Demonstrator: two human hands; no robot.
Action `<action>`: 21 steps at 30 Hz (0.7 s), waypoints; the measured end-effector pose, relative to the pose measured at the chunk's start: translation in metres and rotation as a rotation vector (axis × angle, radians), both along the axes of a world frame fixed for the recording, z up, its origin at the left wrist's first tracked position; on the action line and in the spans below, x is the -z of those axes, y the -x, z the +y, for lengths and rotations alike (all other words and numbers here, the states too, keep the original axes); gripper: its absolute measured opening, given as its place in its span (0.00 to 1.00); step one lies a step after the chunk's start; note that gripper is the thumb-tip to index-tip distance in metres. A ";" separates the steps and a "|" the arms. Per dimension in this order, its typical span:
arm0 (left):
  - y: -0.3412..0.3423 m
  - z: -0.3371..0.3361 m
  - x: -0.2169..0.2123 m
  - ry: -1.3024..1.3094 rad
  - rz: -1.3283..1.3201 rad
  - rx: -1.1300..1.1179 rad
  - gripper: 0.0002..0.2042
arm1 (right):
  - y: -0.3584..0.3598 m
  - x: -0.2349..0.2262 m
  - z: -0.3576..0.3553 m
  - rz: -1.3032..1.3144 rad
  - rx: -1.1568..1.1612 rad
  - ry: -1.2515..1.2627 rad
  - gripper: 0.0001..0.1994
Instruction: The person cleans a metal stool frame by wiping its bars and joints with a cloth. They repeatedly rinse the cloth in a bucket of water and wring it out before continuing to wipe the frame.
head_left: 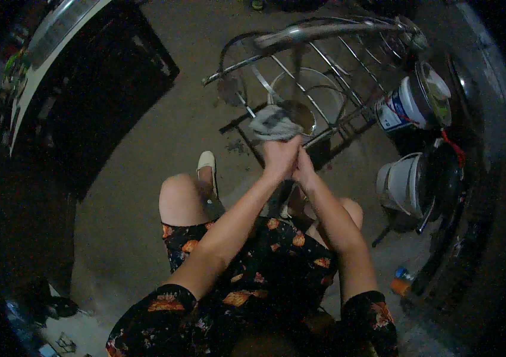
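Note:
My left hand (pixel 280 156) is closed round a bunched grey cloth (pixel 273 123), which sticks out beyond the fist. Pressed up against it, my right hand (pixel 304 168) is closed too and seems to grip the same cloth. Its fingers are partly hidden, and both hands are slightly blurred. Just beyond the cloth lies a metal tube frame (pixel 339 66) with several thin parallel bars. Through the bars I see a pale bucket (pixel 328 89) with a dark inside, close to the cloth.
At the right stand a white bucket with a blue label (pixel 397 113) and a grey-white pail (pixel 400 183) with a wire handle. A large dark cabinet-like block (pixel 104 83) fills the upper left. A foot in a cream shoe (pixel 206 163) rests on the brown floor (pixel 122 196).

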State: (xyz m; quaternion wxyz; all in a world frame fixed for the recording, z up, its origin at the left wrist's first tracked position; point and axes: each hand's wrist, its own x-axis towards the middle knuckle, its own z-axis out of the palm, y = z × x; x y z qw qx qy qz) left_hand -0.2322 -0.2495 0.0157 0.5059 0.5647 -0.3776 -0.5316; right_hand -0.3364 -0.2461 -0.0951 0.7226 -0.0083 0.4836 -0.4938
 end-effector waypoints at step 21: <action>-0.080 -0.103 0.094 -0.184 -0.734 0.050 0.15 | -0.012 0.023 -0.001 0.431 0.011 -0.183 0.13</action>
